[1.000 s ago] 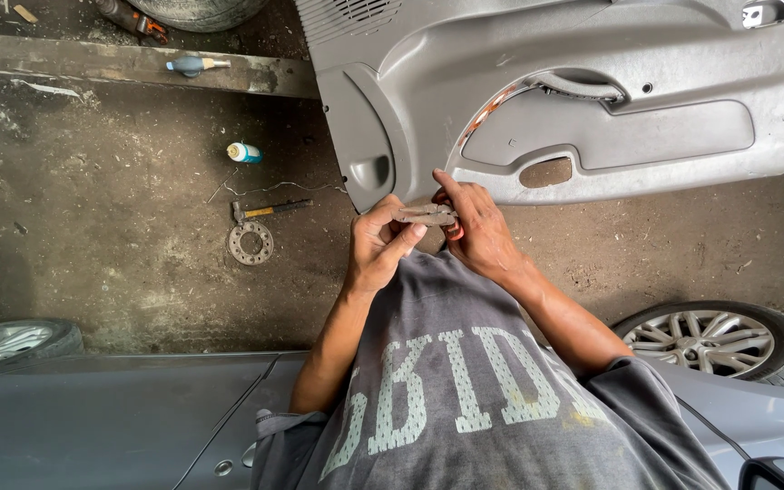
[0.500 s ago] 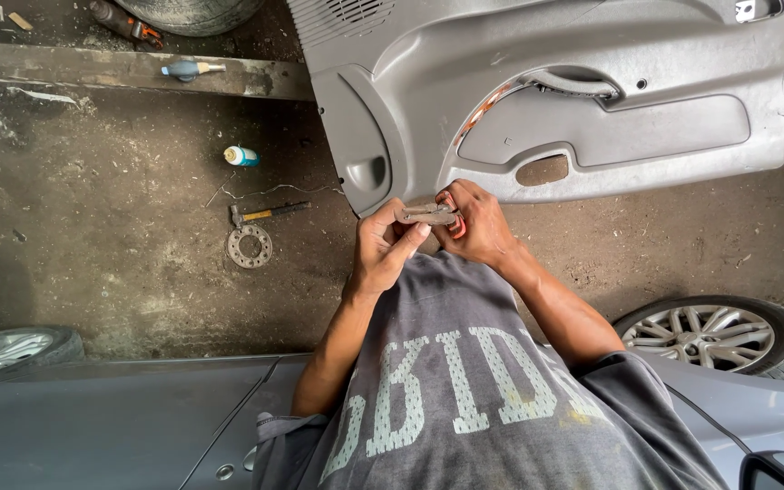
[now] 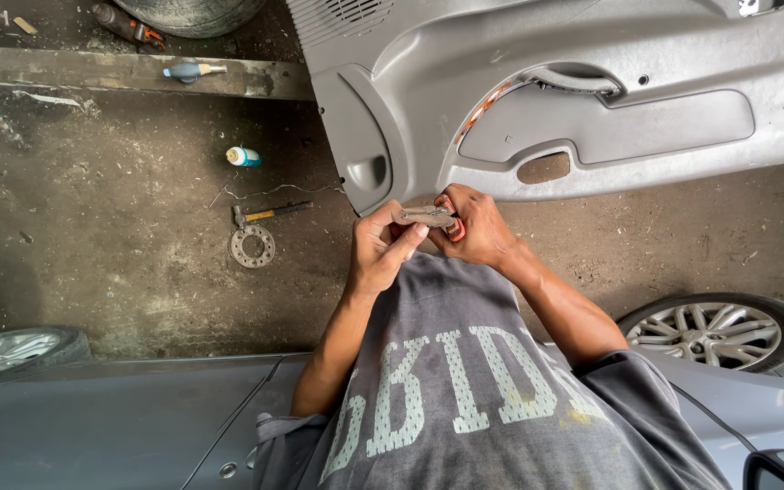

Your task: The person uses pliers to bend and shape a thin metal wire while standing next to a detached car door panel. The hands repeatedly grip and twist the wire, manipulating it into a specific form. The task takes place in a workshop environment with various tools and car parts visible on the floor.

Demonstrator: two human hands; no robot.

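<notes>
Both hands, left hand and right hand, grip a small metal part (greyish).

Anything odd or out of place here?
The grey door panel lies off the car on the dirty concrete floor, near a loose hammer and metal ring. Both hands hold a small metal part.

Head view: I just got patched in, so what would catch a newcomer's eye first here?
The big grey car door panel lying on the concrete floor fills the upper right. Just below it, at centre, the left hand and right hand hold a small grey part between them. To the left on the floor lie a hammer and a metal ring.
</notes>
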